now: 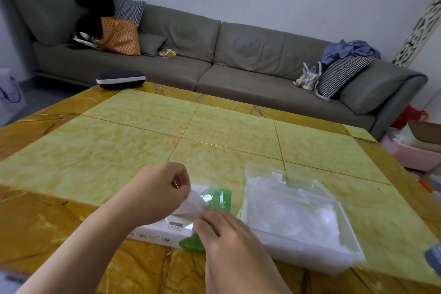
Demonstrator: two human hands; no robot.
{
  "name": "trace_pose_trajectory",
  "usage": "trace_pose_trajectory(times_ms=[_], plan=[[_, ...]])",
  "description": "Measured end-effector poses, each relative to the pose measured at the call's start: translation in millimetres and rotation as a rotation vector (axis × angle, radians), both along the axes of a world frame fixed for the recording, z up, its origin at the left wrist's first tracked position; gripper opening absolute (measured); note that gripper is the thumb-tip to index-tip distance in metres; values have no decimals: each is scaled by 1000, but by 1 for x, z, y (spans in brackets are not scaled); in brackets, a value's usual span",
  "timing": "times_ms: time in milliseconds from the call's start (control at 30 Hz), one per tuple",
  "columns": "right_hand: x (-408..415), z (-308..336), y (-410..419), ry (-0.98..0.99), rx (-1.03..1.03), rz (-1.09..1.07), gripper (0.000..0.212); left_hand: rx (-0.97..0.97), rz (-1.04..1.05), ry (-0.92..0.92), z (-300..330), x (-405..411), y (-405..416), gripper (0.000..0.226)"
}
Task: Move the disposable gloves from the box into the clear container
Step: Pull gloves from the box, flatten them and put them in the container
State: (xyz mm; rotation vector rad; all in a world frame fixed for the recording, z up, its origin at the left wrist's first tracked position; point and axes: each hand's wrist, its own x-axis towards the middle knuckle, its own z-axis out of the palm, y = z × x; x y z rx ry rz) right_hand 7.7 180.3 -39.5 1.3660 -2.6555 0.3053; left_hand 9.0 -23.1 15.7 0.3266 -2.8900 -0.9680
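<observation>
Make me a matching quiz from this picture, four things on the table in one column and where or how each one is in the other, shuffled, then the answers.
Things:
1. glove
2. glove box
3. clear container
4. dark case

Places or states:
A. at the far left edge of the table
B. pinched between left hand and right hand
C. right of the box, holding clear gloves
D. green and white, under the hands

Pairs: 1-B, 2-D, 3-C, 4-A

Home living room: grey sofa, cushions
</observation>
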Motion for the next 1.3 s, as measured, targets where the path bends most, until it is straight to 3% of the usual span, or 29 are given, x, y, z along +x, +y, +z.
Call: trace_pose_trajectory(times_ms=[467, 633, 933, 1033, 1167, 1233, 1300], plan=[[-3, -5, -2, 35, -59, 6, 46, 146, 171, 50, 9, 0, 2, 22], [-4, -7, 0, 16, 6, 10, 54, 195, 234, 109, 11, 0, 4, 24], [-3, -4, 0, 22, 19, 19, 58, 317, 292, 216, 13, -1, -1, 21], [-4, -7, 0, 42, 1, 17, 52, 360, 214, 226, 13, 1, -2, 18], [-6, -11, -1, 31, -4, 7, 54, -81, 42, 82, 13, 10, 2, 31], [-6, -12, -1, 18, 14, 3, 56, -109, 104, 137, 12, 9, 1, 23], [-6, -12, -1, 6, 24, 10, 58, -8, 153, 197, 11, 7, -1, 18]])
